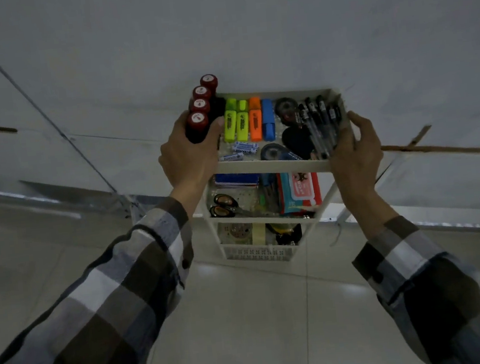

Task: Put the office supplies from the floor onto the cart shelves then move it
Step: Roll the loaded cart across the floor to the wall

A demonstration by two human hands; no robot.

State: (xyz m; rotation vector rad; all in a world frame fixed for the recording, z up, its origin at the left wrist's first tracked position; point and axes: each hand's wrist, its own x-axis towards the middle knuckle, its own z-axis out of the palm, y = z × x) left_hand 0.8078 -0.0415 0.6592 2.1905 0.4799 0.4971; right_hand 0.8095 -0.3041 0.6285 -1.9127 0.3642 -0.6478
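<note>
Both hands grip the cart's (272, 167) top shelf at its sides: the left hand (188, 154) curls round the left edge beside the red-capped bottles (200, 112), the right hand (353, 149) round the right edge by the black pens (319, 120). Highlighters (248, 121) lie between them. Below, the middle shelf holds scissors (225, 205) and a red packet (300, 191). The cart stands on the tiled floor (246, 314), against a white wall (247, 33).

White plastic cart (272, 165) on glossy tiled floor (246, 314).
</note>
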